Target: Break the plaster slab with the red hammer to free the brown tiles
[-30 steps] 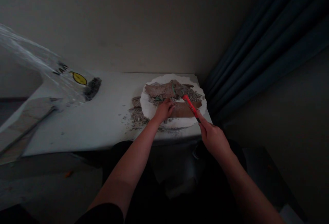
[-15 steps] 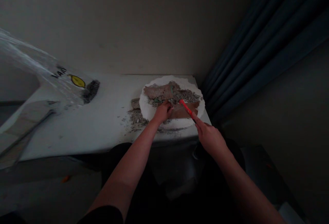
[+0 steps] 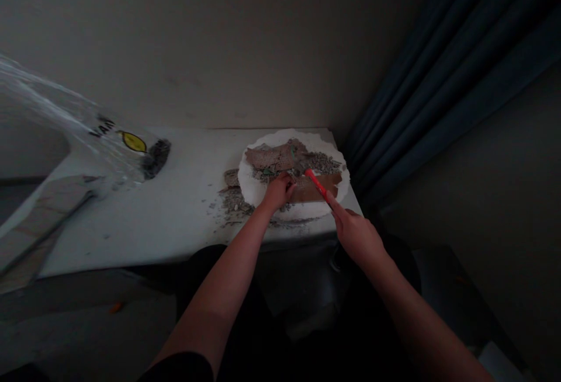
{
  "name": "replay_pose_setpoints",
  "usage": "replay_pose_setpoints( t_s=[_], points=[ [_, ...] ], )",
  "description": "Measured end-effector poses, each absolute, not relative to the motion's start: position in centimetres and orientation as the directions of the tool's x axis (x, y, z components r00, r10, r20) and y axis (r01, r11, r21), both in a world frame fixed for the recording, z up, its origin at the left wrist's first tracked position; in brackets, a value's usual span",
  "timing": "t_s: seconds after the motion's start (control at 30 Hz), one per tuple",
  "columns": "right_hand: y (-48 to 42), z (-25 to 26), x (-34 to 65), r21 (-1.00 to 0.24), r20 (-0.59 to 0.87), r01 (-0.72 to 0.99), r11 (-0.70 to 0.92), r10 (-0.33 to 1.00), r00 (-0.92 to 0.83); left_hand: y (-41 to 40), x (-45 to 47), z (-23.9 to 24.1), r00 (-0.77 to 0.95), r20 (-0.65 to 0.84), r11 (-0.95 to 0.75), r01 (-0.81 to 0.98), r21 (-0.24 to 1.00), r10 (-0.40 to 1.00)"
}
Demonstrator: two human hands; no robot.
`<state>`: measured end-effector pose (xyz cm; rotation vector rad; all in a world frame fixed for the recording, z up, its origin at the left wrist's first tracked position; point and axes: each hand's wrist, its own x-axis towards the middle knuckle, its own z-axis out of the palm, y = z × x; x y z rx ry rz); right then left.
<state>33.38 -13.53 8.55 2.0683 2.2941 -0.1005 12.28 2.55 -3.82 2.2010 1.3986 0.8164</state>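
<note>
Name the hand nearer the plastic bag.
Left. The left hand is right of the bag, over the plate; the right hand, holding the red handle, is farther right.

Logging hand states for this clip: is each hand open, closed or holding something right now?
Left hand: curled at a flat, brown oblong slab; holding or not cannot be told.
Right hand: closed, holding a slim, straight red-handled tool.

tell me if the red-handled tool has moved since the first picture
Yes, the red-handled tool has shifted slightly left, judged against the white plate.
</note>
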Motion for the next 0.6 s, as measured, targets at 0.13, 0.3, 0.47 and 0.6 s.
replay_pose_setpoints(
  t_s=[0.13, 0.3, 0.47, 0.6],
  points=[
    [-13.44, 8.53, 33.53, -0.012, -0.074, 0.995, 0.096, 0.993, -0.096, 2.49, 12.28, -3.82, 0.332, 0.266, -0.425, 0.674, 0.604, 0.905],
    [-13.36, 8.14, 33.45, -0.008, -0.102, 0.995, 0.099, 0.99, -0.099, 2.48, 12.35, -3.77, 0.331, 0.268, -0.425, 0.674, 0.604, 0.905],
    [-13.3, 8.09, 33.24, -0.005, -0.086, 0.996, 0.084, 0.993, -0.084, 2.48, 12.33, -3.81, 0.322, 0.265, -0.417, 0.669, 0.615, 0.909],
    [-13.41, 7.88, 33.01, 0.007, -0.124, 0.996, 0.093, 0.988, -0.091, 2.44, 12.3, -3.77, 0.328, 0.259, -0.417, 0.665, 0.62, 0.908]
  ],
)
